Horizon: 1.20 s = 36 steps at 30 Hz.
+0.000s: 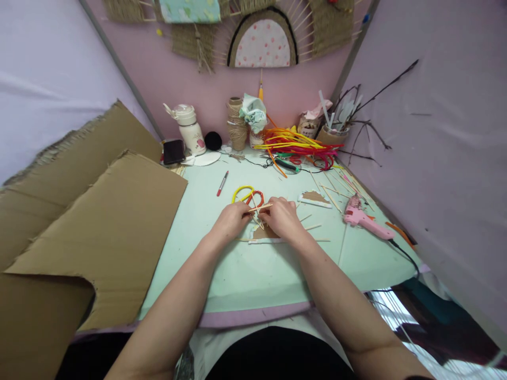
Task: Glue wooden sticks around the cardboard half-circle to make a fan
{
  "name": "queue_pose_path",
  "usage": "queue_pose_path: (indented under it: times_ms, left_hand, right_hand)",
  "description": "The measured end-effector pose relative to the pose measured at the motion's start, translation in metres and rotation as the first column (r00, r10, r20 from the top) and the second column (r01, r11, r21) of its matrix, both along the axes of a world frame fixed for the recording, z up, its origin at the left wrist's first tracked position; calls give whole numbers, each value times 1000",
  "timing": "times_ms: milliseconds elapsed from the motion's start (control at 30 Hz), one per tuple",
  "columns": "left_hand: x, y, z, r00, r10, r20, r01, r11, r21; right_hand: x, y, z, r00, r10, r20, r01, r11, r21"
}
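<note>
Between my two hands is a thin wooden stick [259, 208], held level above the table. My left hand [233, 219] pinches its left end and my right hand [280, 217] its right end. Below the hands lies a cardboard half-round [264, 233] with a white lower edge, several sticks fanning out from it. My right hand covers part of this piece. Just beyond the fingers are scissors [243, 193] with yellow and red handles, their blades hidden. A smaller cardboard half-round [316, 198] with a white edge rests to the right.
A pink glue gun [366, 220] lies at the right with its cord over the edge. Large cardboard sheets [130, 227] cover the left side. At the back stand a white bottle [190, 129], a twine spool [236, 124] and bright pipe cleaners [299, 141]. A red marker [222, 183] lies mid-table.
</note>
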<state>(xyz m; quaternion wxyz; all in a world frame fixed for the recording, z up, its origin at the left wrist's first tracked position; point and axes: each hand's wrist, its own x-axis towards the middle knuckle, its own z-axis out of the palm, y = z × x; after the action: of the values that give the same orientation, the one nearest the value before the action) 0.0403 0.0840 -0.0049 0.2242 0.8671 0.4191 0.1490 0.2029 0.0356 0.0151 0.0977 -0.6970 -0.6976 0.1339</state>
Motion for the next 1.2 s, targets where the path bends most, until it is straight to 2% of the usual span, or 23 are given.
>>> queue_pose_path:
  times_ms: [767, 1200]
  left_hand:
    - [-1, 0, 4, 999, -13, -37, 12, 1000, -18]
    - [-3, 0, -4, 1000, -10, -16, 10, 1000, 16]
  right_hand:
    - [-2, 0, -6, 999, -7, -32, 8, 999, 34]
    - [-8, 1, -11, 999, -53, -8, 54, 997, 62]
